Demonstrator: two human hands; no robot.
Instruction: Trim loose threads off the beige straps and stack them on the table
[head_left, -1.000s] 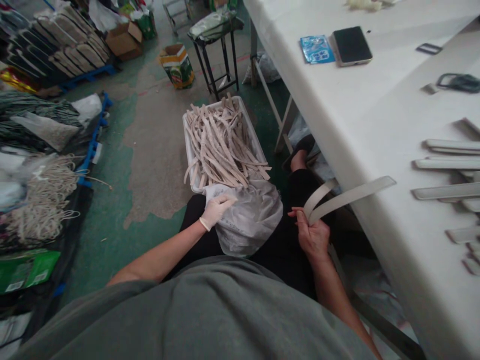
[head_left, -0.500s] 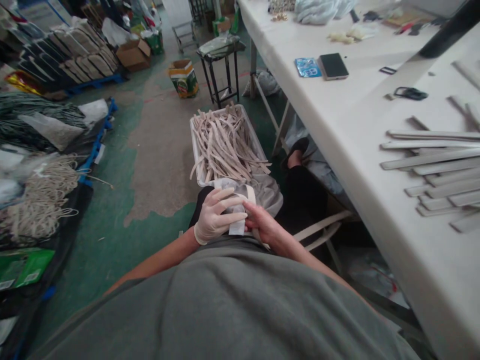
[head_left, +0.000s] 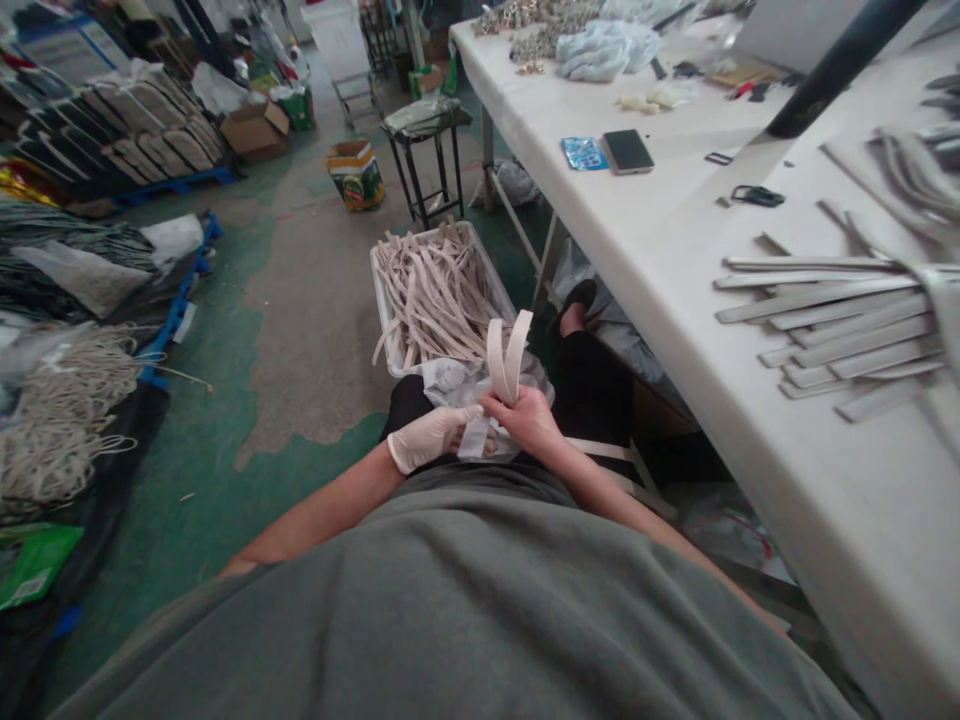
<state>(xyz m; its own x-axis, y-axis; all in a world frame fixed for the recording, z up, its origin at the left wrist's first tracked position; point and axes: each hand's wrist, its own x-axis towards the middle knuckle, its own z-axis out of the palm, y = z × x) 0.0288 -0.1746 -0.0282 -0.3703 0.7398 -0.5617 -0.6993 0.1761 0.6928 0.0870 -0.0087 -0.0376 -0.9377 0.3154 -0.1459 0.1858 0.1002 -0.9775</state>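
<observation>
A flat beige strap (head_left: 496, 362) stands up in a bent loop above my lap. My right hand (head_left: 529, 418), bare, is closed around the strap's lower part. My left hand (head_left: 429, 437), in a pale thin glove, has its fingers pinched together at the strap beside my right thumb; the exact grip is partly hidden. Below the fingertips a short white strip (head_left: 472, 438) hangs down, its upper end covered. A translucent plastic bag (head_left: 447, 384) lies across my lap under the hands. Long beige straps (head_left: 600, 449) trail to the right of my right forearm.
Ahead of my knees a white bin (head_left: 381, 300) holds many beige strips (head_left: 427, 290). The white table (head_left: 675, 250) on my right carries grey strips (head_left: 847, 320), a phone (head_left: 628, 151) and a blue packet (head_left: 584, 154). Left, rope coils (head_left: 60, 410) lie near a blue pallet (head_left: 176, 310).
The strap now rises as a loop from my right hand. My gloved fingers, spread over the work before, have drawn together and lower. The view has shifted slightly.
</observation>
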